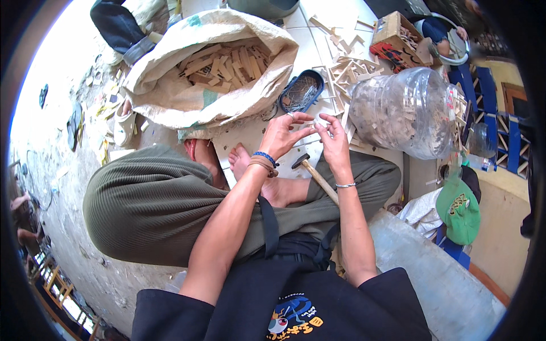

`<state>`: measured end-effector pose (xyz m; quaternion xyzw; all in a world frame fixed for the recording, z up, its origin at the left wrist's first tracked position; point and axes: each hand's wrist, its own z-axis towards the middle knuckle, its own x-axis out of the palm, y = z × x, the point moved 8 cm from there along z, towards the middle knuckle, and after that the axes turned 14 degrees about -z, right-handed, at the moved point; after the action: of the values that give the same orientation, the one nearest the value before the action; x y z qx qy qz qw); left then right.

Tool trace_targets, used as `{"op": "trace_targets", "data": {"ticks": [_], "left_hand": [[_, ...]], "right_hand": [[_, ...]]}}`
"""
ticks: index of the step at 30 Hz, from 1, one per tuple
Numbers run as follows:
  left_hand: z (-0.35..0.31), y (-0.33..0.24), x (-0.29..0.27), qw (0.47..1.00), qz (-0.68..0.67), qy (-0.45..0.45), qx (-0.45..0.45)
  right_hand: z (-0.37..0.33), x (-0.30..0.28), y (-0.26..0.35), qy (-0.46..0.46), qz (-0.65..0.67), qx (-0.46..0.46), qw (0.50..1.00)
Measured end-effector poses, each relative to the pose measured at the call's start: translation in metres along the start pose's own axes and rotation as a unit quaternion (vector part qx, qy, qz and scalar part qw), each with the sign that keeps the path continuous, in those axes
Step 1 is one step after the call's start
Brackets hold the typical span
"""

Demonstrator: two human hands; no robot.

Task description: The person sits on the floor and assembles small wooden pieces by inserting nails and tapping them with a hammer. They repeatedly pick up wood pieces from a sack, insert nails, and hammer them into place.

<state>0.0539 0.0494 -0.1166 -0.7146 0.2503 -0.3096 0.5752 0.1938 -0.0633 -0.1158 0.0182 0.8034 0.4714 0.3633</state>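
Note:
My left hand [280,134] and my right hand [334,142] meet fingertip to fingertip above my crossed legs. Thumb and fingers of each are drawn into a pinch around something pale and tiny, too small to make out. Just beyond them, a dark blue oval tray [301,91] holds many thin nails. A hammer [321,182] with a wooden handle and dark head rests across my leg, below the hands and touched by neither.
An open woven sack [165,108] of small wood strips [224,68] stands at the far left. Joined wood pieces [350,71] lie heaped on the tiles beside a big clear plastic jar [398,111]. A box [395,31], a green cap [458,210] and another person's hand [462,34] are rightward.

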Motion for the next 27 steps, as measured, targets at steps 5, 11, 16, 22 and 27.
{"op": "trace_targets", "data": {"ticks": [5, 11, 16, 22, 27], "left_hand": [[-0.001, -0.001, 0.003, 1.0, -0.011, -0.02, 0.014], [0.003, 0.002, 0.004, 0.999, -0.041, -0.027, 0.003], [0.003, -0.002, 0.006, 1.0, -0.014, -0.022, 0.016], [0.0, 0.001, 0.005, 0.998, 0.018, -0.047, 0.026], [0.002, 0.013, 0.006, 0.999, -0.009, -0.042, 0.002]], "right_hand": [[-0.001, -0.002, 0.005, -0.03, -0.013, -0.01, 0.999], [-0.004, 0.0, 0.0, -0.036, -0.023, -0.002, 0.999], [-0.003, 0.003, 0.003, -0.045, -0.035, -0.027, 0.998], [-0.009, 0.002, 0.007, -0.057, -0.022, 0.001, 0.998], [-0.015, -0.01, 0.009, -0.076, 0.004, 0.016, 0.997]]}}
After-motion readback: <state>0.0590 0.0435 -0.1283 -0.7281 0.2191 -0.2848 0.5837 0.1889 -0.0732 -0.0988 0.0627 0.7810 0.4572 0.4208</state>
